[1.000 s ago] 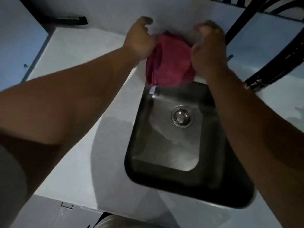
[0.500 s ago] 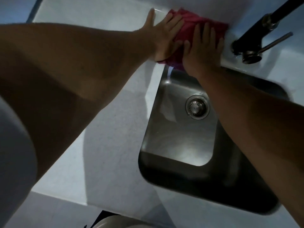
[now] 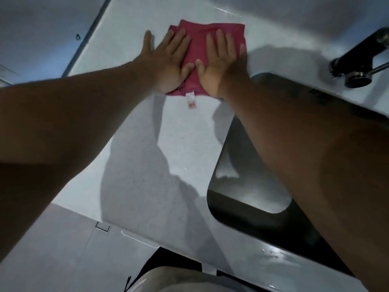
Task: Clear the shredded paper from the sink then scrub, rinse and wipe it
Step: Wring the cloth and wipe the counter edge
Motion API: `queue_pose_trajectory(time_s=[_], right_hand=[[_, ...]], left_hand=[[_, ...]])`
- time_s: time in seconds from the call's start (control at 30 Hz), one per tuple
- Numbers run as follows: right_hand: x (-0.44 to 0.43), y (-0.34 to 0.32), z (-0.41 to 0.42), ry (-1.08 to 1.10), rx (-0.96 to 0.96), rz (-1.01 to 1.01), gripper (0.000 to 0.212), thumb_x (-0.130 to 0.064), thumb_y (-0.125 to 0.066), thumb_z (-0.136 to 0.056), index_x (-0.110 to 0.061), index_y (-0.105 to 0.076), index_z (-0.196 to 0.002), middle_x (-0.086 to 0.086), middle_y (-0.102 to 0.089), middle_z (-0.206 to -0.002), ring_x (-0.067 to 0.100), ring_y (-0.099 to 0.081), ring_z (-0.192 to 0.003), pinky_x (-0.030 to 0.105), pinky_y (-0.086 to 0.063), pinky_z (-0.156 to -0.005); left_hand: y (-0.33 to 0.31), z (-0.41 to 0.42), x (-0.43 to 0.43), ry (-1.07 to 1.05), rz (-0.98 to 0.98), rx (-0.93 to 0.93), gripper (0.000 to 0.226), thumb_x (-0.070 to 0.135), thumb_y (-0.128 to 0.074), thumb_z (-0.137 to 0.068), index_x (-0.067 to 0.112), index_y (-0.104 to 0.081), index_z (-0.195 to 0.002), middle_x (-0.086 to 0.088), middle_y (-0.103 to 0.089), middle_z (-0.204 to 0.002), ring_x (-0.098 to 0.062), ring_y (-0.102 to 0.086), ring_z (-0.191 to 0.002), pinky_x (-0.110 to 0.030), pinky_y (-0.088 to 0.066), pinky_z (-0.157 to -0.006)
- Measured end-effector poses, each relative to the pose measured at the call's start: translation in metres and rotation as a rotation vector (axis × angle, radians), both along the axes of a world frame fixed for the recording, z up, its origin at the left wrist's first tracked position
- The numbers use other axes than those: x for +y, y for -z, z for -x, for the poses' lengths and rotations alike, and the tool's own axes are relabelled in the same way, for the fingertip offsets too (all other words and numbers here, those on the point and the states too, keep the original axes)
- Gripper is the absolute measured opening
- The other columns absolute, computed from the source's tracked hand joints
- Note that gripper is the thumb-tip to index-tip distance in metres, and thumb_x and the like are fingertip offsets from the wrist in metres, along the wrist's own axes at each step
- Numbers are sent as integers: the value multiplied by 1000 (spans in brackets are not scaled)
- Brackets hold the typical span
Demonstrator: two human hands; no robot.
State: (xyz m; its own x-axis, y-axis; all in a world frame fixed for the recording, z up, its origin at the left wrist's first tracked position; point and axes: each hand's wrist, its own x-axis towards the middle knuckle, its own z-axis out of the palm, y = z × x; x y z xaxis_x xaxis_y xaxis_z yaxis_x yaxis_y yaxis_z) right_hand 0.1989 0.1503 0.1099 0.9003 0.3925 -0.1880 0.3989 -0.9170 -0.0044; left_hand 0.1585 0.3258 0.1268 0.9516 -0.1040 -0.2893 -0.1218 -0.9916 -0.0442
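Both flat hands, left hand (image 3: 168, 66) and right hand (image 3: 221, 66), press the folded pink cloth (image 3: 199, 41) on the white surface (image 3: 147, 154), where its dampness may leave a wet patch.

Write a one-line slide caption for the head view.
Left hand and right hand press a folded pink cloth flat on the counter beside the sink.

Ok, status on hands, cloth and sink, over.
Both flat: left hand and right hand pressing the red cloth on the counter beside the sink. No paper in what shows of it. Nothing in the way.
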Motion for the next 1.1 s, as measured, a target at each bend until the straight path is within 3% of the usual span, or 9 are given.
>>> queue_pose_trajectory(time_s=[0.57, 0.9, 1.1], right_hand=[[19, -10, 199, -278, 121, -113, 75, -56, -13, -100, -18, 6, -162, 6, 10, -170, 25, 11, -156, 52, 10, -124], [-56, -6, 326, -325, 155, -147, 74, -55, -13, -102, -17, 8, -162, 5, 15, -169, 24, 17, -155, 51, 13, -123], [-134, -6, 377, -256, 162, -165, 74, -54, -15, -102, -15, 7, -162, 7, 14, -169, 25, 18, -155, 53, 13, -123]], left_hand=[[4, 249, 15, -228, 26, 10, 81, 65, 5, -99, 15, 8, -162, -8, 7, -171, -27, 4, -158, -65, -7, -122], [7, 380, -69, -355, 91, 40, 84, 67, 3, -94, 18, 11, -162, -1, 17, -170, -21, 13, -157, -59, 0, -124], [9, 411, -135, -240, 109, 67, 82, 69, 10, -93, 20, 25, -157, -1, 27, -167, -21, 26, -153, -58, 7, -124]])
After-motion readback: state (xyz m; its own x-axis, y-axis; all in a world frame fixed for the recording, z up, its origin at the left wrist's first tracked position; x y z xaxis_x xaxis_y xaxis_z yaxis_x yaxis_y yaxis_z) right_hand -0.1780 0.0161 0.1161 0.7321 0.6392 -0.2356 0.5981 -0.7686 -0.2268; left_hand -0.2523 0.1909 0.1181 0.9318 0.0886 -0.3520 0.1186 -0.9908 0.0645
